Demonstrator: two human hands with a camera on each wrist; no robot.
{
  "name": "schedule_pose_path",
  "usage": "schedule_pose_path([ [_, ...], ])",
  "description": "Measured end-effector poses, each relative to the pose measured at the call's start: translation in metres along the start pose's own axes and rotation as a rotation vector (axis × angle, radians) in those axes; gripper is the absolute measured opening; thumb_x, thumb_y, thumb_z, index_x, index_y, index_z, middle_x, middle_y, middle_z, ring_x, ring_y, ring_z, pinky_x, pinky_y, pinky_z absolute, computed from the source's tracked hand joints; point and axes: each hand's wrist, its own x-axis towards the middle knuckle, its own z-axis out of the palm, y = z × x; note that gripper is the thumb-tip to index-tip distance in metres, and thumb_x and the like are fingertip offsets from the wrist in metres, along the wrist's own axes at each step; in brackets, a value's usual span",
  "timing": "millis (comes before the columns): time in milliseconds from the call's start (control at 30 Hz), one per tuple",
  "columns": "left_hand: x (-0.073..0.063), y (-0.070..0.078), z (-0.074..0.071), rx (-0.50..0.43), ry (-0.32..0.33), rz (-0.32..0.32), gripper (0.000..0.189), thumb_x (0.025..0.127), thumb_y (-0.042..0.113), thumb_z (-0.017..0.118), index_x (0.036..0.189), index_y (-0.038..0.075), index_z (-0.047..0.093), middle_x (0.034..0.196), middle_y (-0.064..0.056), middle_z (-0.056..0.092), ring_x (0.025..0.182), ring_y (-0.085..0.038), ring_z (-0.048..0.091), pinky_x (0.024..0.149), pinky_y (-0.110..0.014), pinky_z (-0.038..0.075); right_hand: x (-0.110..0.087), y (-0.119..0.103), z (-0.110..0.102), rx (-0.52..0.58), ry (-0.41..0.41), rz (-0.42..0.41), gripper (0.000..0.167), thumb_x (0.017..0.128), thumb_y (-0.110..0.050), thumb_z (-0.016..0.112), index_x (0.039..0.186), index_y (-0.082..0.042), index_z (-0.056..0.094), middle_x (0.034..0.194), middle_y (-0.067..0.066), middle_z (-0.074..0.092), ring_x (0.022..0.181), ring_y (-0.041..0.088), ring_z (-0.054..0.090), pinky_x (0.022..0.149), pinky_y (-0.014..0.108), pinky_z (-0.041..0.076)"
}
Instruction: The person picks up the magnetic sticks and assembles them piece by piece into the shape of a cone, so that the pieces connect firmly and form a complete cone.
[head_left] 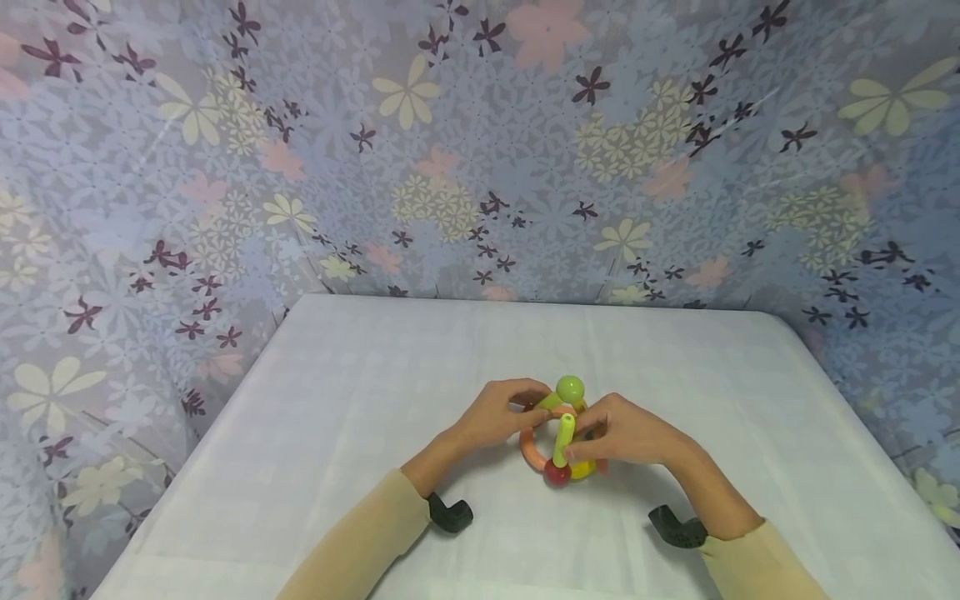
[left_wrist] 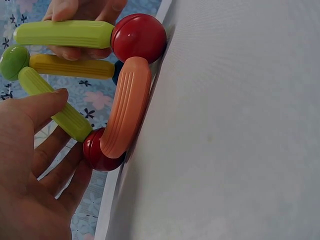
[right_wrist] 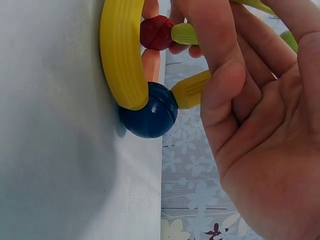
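Observation:
Both hands are on a toy frame of coloured rods and balls on the white-covered table. My left hand (head_left: 504, 414) pinches a slanting lime rod (left_wrist: 73, 121) between thumb and fingers, close above a red ball (left_wrist: 95, 152). Across from it, my right hand (head_left: 630, 429) pinches another lime rod (head_left: 564, 442). That rod rises from the front red ball (head_left: 557, 472), its upper end bare beside the green ball (head_left: 570, 388). Curved orange (left_wrist: 127, 107) and yellow (right_wrist: 120, 55) rods lie low around the base. A blue ball (right_wrist: 150, 112) joins the curved yellow rod and a straight yellow rod (right_wrist: 191, 90).
White cloth (head_left: 360, 375) covers the table around the toy. Behind the table's far edge hangs a flower-patterned cloth (head_left: 480, 167). A black curved piece (head_left: 452, 514) sits at the left wrist, a similar black piece (head_left: 677, 527) at the right.

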Motion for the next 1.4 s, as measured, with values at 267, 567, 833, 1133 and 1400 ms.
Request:
schedule_pose_path([
  [267, 0.001, -0.001, 0.001, -0.01, 0.0, -0.004, 0.021, 0.09, 0.022, 0.068, 0.111, 0.023, 0.067, 0.106, 0.015, 0.065, 0.101, -0.002, 0.059, 0.087, -0.029, 0.049, 0.0, 0.001, -0.003, -0.053, 0.001, -0.014, 0.016, 0.089, -0.033, 0.07, 0.091, -0.019, 0.076, 0.074, 0.005, 0.07, 0.049, 0.036, 0.06, 0.044, 0.024, 0.041],
  [567, -0.001, 0.002, 0.001, -0.015, -0.016, -0.046, 0.022, 0.09, 0.022, 0.068, 0.112, 0.024, 0.067, 0.107, 0.017, 0.064, 0.101, -0.002, 0.059, 0.088, -0.029, 0.048, -0.001, 0.004, -0.003, -0.069, -0.011, 0.004, 0.018, 0.091, -0.033, 0.067, 0.094, -0.019, 0.076, 0.082, 0.004, 0.072, 0.052, 0.031, 0.063, 0.046, 0.025, 0.043],
  [833, 0.0, -0.001, 0.001, -0.017, -0.011, -0.031, 0.021, 0.09, 0.024, 0.068, 0.111, 0.025, 0.067, 0.107, 0.017, 0.064, 0.102, -0.002, 0.059, 0.087, -0.028, 0.048, -0.001, 0.004, -0.004, -0.071, -0.013, 0.006, 0.017, 0.091, -0.033, 0.067, 0.095, -0.019, 0.076, 0.082, 0.003, 0.072, 0.053, 0.031, 0.063, 0.046, 0.028, 0.045],
  [1133, -0.001, -0.002, -0.001, -0.002, -0.012, -0.019, 0.022, 0.09, 0.025, 0.067, 0.112, 0.024, 0.067, 0.106, 0.016, 0.064, 0.101, -0.003, 0.059, 0.087, -0.03, 0.049, -0.001, 0.009, -0.011, -0.028, -0.081, 0.035, 0.02, 0.093, -0.028, 0.066, 0.109, -0.018, 0.073, 0.094, 0.004, 0.072, 0.062, 0.03, 0.066, 0.056, 0.041, 0.053],
  [1400, -0.005, -0.003, 0.007, 0.006, -0.009, -0.01, 0.023, 0.092, 0.029, 0.066, 0.114, 0.024, 0.065, 0.107, 0.017, 0.064, 0.101, -0.002, 0.058, 0.087, -0.027, 0.048, -0.023, 0.017, -0.03, 0.07, -0.099, 0.093, 0.034, 0.095, -0.021, 0.062, 0.124, -0.002, 0.063, 0.117, 0.015, 0.065, 0.077, 0.036, 0.067, 0.069, 0.046, 0.055],
])
